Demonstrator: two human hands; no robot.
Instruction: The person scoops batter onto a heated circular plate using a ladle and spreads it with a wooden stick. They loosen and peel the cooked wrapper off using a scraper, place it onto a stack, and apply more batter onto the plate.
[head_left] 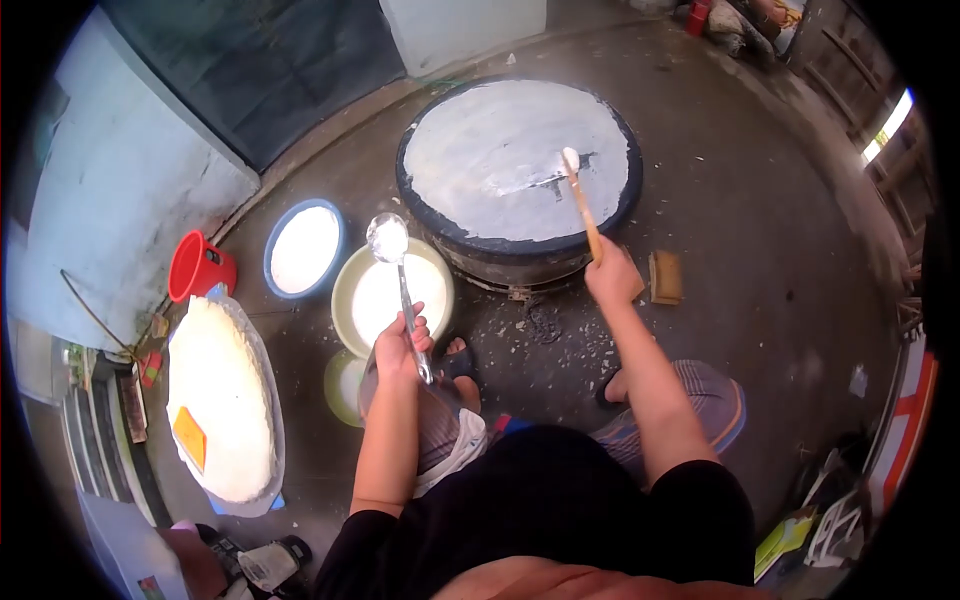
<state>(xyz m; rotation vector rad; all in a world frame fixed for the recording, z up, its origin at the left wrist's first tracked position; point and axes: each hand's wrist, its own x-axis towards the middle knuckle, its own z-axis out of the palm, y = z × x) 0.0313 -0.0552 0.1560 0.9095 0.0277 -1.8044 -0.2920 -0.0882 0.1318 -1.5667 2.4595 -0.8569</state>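
Note:
My left hand (403, 343) is wrapped round the handle of a metal ladle (388, 238), its bowl coated white, held over a pale green basin (342, 300) of white liquid. In my right hand (614, 272) is a wooden spreader (583, 208), whose white-coated end rests on the white layer (500, 150) covering a large round griddle (405, 170). Near that end a dark gap and a streak of wetter white show in the layer.
A blue basin (343, 245) of white stuff and a red bucket (203, 268) stand left. Below them lies a stack of white sheets (225, 400) with an orange scraper (190, 438) on top. A brown block (665, 277) sits right of the griddle.

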